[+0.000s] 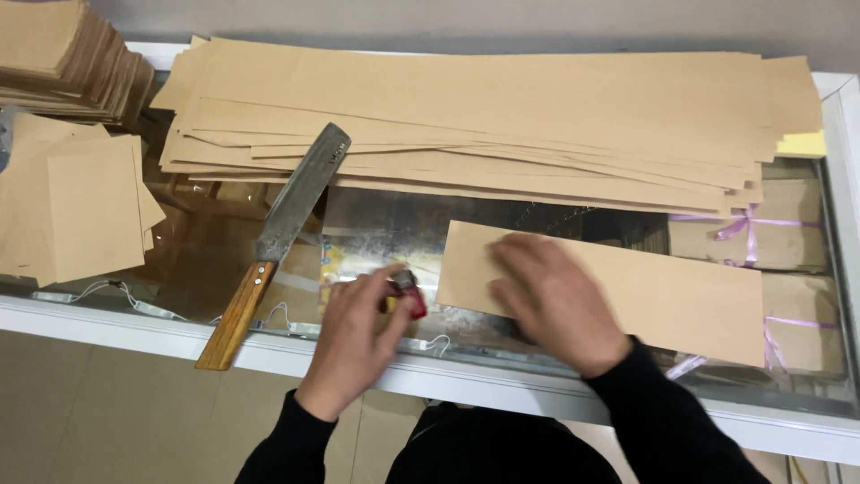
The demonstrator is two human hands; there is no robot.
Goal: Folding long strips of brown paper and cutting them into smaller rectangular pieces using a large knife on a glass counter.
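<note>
Two hands: maybe lighter (408, 291), paper strip (663, 291)

— What is lying along the far edge of the glass counter (376, 229)?
— The long paper strips (484, 116) are lying there, with the knife (278, 237) slanting off their left end toward the near edge.
— And nearer?
— A single strip (681, 296) is sitting by the near edge, right of centre; paper stacks (76, 202) are occupying the left edge and far-left corner.

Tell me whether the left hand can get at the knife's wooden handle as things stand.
Probably yes. The left hand holds a small red thing, but the knife lies beside it, its wooden handle uncovered.
</note>
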